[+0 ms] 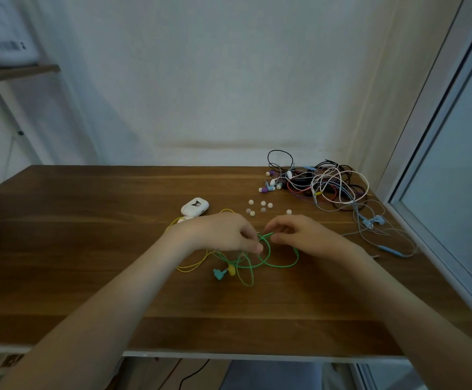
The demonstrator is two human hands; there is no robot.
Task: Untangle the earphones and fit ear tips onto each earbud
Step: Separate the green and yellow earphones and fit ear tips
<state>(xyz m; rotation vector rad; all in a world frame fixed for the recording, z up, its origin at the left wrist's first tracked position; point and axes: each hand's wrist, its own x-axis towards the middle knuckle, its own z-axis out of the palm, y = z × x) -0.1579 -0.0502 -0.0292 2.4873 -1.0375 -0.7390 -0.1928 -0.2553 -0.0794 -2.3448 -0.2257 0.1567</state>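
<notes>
Yellow cord trails left across the wooden table, crossed with the green cord; the left hand pinches a green loop with curled fingers; loose ear tips lie just behind; the right hand pinches the same loop close beside it; untangling looks to be the step in hand; next, green must be drawn clear of yellow; a larger tangle sits far right.

The wooden surface carries green earphones tangled with yellow earphones at its middle. Beyond them lie a white earbud case and loose ear tips. A heap of earphones sits at the far right corner, with blue earphones near the right edge.
</notes>
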